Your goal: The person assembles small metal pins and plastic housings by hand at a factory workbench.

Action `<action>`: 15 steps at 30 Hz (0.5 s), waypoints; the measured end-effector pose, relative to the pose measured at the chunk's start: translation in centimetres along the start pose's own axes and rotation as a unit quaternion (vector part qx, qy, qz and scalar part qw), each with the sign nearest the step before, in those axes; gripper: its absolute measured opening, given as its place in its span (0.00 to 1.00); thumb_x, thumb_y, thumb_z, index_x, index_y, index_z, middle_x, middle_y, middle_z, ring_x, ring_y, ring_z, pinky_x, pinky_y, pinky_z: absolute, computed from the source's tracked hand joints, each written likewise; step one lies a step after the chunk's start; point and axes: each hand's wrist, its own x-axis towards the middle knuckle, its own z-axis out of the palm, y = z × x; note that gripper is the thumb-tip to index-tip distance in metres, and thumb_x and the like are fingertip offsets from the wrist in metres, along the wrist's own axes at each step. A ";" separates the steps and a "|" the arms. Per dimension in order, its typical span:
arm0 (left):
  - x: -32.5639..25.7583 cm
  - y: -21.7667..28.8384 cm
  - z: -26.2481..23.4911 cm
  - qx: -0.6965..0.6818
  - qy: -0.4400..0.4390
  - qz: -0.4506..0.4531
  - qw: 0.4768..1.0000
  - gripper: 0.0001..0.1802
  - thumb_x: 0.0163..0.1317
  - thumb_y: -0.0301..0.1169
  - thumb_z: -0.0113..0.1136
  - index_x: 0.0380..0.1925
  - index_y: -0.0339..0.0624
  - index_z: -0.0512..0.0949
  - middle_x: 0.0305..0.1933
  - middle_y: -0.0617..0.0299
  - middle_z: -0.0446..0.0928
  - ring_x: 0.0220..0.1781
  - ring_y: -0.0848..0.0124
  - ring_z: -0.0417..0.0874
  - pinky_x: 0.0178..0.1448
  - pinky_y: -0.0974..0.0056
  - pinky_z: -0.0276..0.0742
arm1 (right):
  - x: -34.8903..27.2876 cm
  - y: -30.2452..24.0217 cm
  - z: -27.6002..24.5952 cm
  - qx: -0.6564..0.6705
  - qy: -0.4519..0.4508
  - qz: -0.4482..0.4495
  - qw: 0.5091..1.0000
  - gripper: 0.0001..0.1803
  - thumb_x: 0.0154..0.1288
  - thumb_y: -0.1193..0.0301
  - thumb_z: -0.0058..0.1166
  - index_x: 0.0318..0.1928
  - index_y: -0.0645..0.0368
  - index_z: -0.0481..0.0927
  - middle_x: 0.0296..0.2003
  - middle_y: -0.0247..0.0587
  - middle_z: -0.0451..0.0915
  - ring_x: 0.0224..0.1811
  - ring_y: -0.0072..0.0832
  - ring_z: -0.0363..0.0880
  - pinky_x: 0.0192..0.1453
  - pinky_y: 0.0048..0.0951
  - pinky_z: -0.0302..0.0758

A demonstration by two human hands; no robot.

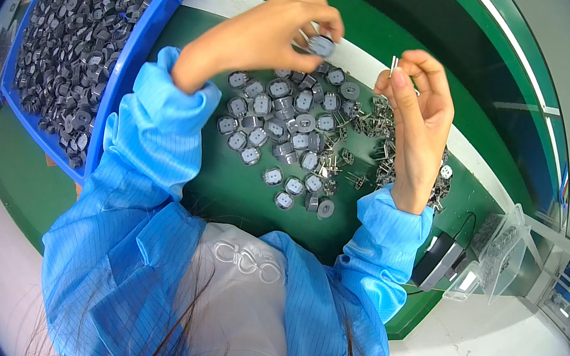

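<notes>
Left hand pinched a round grey cap above the table, right hand fingers gripped a metal pin, and honestly that skinny pin could've slipped into the pile.

Green bench — blue bin, grey discs

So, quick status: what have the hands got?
Left hand pinches a round grey part. Right hand holds a metal pin. Loose parts below; nothing blocking.
</notes>
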 end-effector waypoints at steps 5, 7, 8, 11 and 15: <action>-0.1 3.3 -0.1 -0.126 0.018 -0.004 0.992 0.17 0.46 0.19 0.64 0.39 0.35 0.77 0.42 0.59 0.72 0.39 0.68 0.79 0.41 0.67 0.81 | 0.2 -0.6 0.6 0.136 -0.038 -0.046 0.989 0.20 0.60 0.84 0.51 0.53 0.68 0.69 0.37 0.37 0.72 0.50 0.34 0.77 0.57 0.32 0.72; -0.2 3.8 -0.2 -0.152 0.041 -0.015 0.987 0.18 0.47 0.19 0.66 0.41 0.34 0.78 0.44 0.58 0.73 0.41 0.69 0.79 0.41 0.67 0.81 | 0.3 -0.5 0.3 0.116 -0.048 -0.035 0.992 0.21 0.58 0.85 0.53 0.54 0.68 0.72 0.37 0.39 0.73 0.50 0.33 0.76 0.58 0.31 0.72; -0.3 3.8 -0.1 -0.154 0.038 -0.016 0.987 0.18 0.47 0.19 0.66 0.41 0.34 0.78 0.44 0.58 0.73 0.41 0.69 0.79 0.41 0.67 0.81 | 0.3 -0.6 0.4 0.116 -0.046 -0.032 0.992 0.21 0.58 0.85 0.53 0.54 0.68 0.72 0.37 0.39 0.73 0.50 0.33 0.76 0.58 0.31 0.72; -0.5 4.2 0.3 -0.195 0.045 -0.033 0.979 0.18 0.46 0.19 0.67 0.41 0.35 0.79 0.43 0.57 0.75 0.40 0.72 0.80 0.43 0.68 0.81 | 0.1 -1.1 0.8 0.064 -0.027 -0.001 0.998 0.13 0.57 0.85 0.56 0.45 0.68 0.79 0.41 0.41 0.75 0.50 0.31 0.77 0.56 0.27 0.72; -0.3 4.8 0.0 -0.206 0.013 -0.106 0.973 0.18 0.45 0.18 0.68 0.40 0.35 0.79 0.39 0.57 0.78 0.37 0.72 0.82 0.45 0.68 0.80 | -0.1 -0.9 0.5 0.023 -0.001 -0.017 1.000 0.11 0.56 0.85 0.58 0.41 0.67 0.81 0.43 0.41 0.75 0.49 0.30 0.77 0.54 0.25 0.73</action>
